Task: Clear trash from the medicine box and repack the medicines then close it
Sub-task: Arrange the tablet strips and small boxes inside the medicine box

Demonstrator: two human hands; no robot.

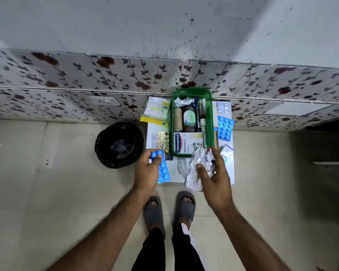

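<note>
A green medicine box (209, 122) stands open on a small white table (231, 173). Inside it are a brown syrup bottle (189, 118), a bandage roll (178, 119), a Hansaplast carton (186, 142) and crumpled foil (182, 101). My left hand (147, 171) is shut on a blue tablet strip (163, 169) at the table's front left. My right hand (215, 173) grips a crumpled silver foil strip (196, 169) just in front of the box.
A black-lined trash bin (119, 144) stands on the floor left of the table. Around the box lie a gold blister strip (162, 141), yellow-green packets (157, 112), another blue strip (225, 127), a silver strip (223, 108) and a small carton (226, 151). A floral wall is behind.
</note>
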